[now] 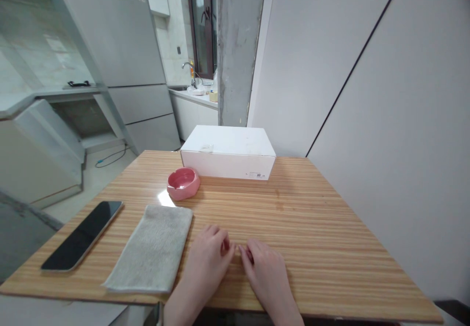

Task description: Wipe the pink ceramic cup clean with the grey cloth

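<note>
My left hand rests on the wooden table near its front edge, fingers curled in loosely and nothing seen in them. Just to its right lies my right hand, also curled closed, with a small gap between the two thumbs. Beside my left hand, a folded grey cloth lies flat; it is the nearest object. Beyond the cloth sits a pink ashtray with notches in its rim. A phone with a dark screen lies at the left. Neither hand touches any of these objects.
At the back of the table stands a closed white box with a small printed label. A white wall runs along the right. Behind are a fridge, a concrete pillar and a sink tap.
</note>
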A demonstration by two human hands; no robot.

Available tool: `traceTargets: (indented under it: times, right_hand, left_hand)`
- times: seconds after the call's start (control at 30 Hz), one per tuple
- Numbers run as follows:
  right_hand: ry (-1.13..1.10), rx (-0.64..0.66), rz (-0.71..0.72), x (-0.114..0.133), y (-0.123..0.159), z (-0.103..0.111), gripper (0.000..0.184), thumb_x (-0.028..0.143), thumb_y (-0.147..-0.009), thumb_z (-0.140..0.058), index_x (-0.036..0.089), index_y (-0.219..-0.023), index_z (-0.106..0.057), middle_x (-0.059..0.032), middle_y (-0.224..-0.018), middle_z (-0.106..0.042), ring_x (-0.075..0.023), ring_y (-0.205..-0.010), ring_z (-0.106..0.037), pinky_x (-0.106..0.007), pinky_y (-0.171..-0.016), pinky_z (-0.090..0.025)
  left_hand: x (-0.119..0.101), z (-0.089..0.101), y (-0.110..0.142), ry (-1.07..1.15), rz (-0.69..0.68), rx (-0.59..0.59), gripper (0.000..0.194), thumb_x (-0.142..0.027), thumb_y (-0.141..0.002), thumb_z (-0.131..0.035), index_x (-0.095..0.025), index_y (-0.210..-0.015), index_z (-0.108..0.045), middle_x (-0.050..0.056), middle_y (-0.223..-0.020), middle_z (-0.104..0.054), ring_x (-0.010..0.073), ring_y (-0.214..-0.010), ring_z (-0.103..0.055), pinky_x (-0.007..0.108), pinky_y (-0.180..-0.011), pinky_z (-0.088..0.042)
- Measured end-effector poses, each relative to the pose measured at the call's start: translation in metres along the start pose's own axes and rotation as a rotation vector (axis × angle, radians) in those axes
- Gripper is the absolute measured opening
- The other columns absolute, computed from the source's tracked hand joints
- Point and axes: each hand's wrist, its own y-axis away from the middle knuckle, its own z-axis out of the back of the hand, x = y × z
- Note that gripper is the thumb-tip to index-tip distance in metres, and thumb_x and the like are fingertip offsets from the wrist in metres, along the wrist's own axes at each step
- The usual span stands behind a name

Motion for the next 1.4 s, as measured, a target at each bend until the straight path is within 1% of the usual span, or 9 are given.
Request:
traceTargets:
  times: [0.1, 0.17, 0.27, 0.4, 0.5, 0.67, 1.0, 1.27, 1.4]
  right_hand:
    - [0.018, -0.085, -0.008, 0.001, 0.000, 0.002, 0.035, 0.040, -0.096, -0.039, 0.022, -0.068, -0.048, 0.0030, -0.054, -0.056, -0.0135, -0.048, -0.057, -0.026, -0.051, -0.027]
    - [0.014, -0.138, -0.005, 0.002, 0.000, 0.004, 0.037, 0.045, -0.096, -0.037, 0.022, -0.069, -0.048, 0.0034, -0.051, -0.055, -0.0127, -0.045, -0.055, -0.026, -0.050, -0.027]
    - [-0.006, -0.163, 0.002, 0.003, 0.000, 0.006, 0.039, 0.045, -0.097, -0.034, 0.021, -0.069, -0.047, 0.0032, -0.051, -0.054, -0.0121, -0.045, -0.055, -0.025, -0.050, -0.028]
    - [-0.011, -0.154, -0.011, 0.001, 0.001, 0.005, 0.039, 0.044, -0.097, -0.032, 0.021, -0.069, -0.047, 0.0031, -0.051, -0.055, -0.0125, -0.046, -0.057, -0.025, -0.050, -0.028]
    - [-0.017, -0.146, -0.020, 0.000, 0.000, 0.002, 0.039, 0.042, -0.098, -0.032, 0.021, -0.068, -0.047, 0.0035, -0.050, -0.054, -0.0123, -0.044, -0.056, -0.025, -0.050, -0.028]
    - [-0.040, -0.133, -0.033, 0.001, 0.000, 0.002, 0.040, 0.041, -0.099, -0.030, 0.021, -0.069, -0.047, 0.0032, -0.052, -0.056, -0.0122, -0.046, -0.057, -0.025, -0.050, -0.027]
    - [-0.031, -0.141, -0.023, 0.000, 0.002, 0.003, 0.040, 0.040, -0.099, -0.029, 0.022, -0.069, -0.048, 0.0031, -0.051, -0.057, -0.0119, -0.044, -0.056, -0.026, -0.048, -0.024]
    - [-0.058, -0.112, -0.036, 0.000, 0.002, 0.003, 0.037, 0.038, -0.099, -0.030, 0.022, -0.070, -0.047, 0.0029, -0.053, -0.057, -0.0127, -0.046, -0.057, -0.026, -0.049, -0.024]
    - [-0.064, -0.093, -0.033, 0.000, 0.001, 0.004, 0.038, 0.039, -0.099, -0.030, 0.022, -0.069, -0.046, 0.0030, -0.052, -0.057, -0.0131, -0.046, -0.056, -0.026, -0.049, -0.025]
  left_hand:
    - [0.033, 0.035, -0.030, 0.046, -0.031, -0.276, 0.020, -0.038, -0.080, -0.059, -0.021, -0.091, -0.061, 0.005, -0.099, -0.059, 0.0221, -0.097, -0.055, 0.036, -0.088, -0.042]
    - [0.068, 0.048, -0.054, -0.009, 0.060, -0.449, 0.053, -0.045, -0.071, -0.068, -0.019, -0.115, -0.054, 0.010, -0.120, -0.052, 0.0284, -0.114, -0.048, 0.043, -0.098, -0.037]
    - [0.117, 0.047, -0.080, 0.014, 0.159, -0.423, 0.096, -0.051, -0.056, -0.076, -0.011, -0.133, -0.037, 0.018, -0.132, -0.042, 0.0357, -0.125, -0.038, 0.048, -0.103, -0.034]
    - [0.141, 0.036, -0.091, 0.243, 0.253, -0.383, 0.088, -0.048, -0.054, -0.077, -0.011, -0.126, -0.042, 0.015, -0.120, -0.055, 0.0314, -0.113, -0.052, 0.045, -0.096, -0.043]
    - [0.138, 0.038, -0.091, 0.332, 0.308, -0.386, 0.073, -0.046, -0.053, -0.079, -0.014, -0.113, -0.052, 0.011, -0.106, -0.063, 0.0294, -0.100, -0.060, 0.044, -0.088, -0.048]
    - [0.115, 0.038, -0.098, 0.362, 0.376, -0.401, 0.081, -0.044, -0.049, -0.082, -0.014, -0.117, -0.050, 0.014, -0.108, -0.065, 0.0312, -0.097, -0.063, 0.048, -0.086, -0.048]
    - [0.023, 0.002, -0.115, 0.586, 0.072, -0.192, 0.081, -0.034, -0.048, -0.084, -0.018, -0.121, -0.051, 0.007, -0.114, -0.066, 0.0244, -0.103, -0.063, 0.035, -0.089, -0.049]
    - [0.016, -0.016, -0.113, 0.547, 0.094, -0.147, 0.083, -0.035, -0.048, -0.083, -0.020, -0.123, -0.049, 0.008, -0.116, -0.063, 0.0265, -0.107, -0.060, 0.038, -0.092, -0.045]
    - [0.017, -0.017, -0.111, 0.541, 0.040, -0.119, 0.098, -0.041, -0.052, -0.082, -0.016, -0.135, -0.035, 0.015, -0.133, -0.052, 0.0300, -0.123, -0.048, 0.042, -0.101, -0.038]
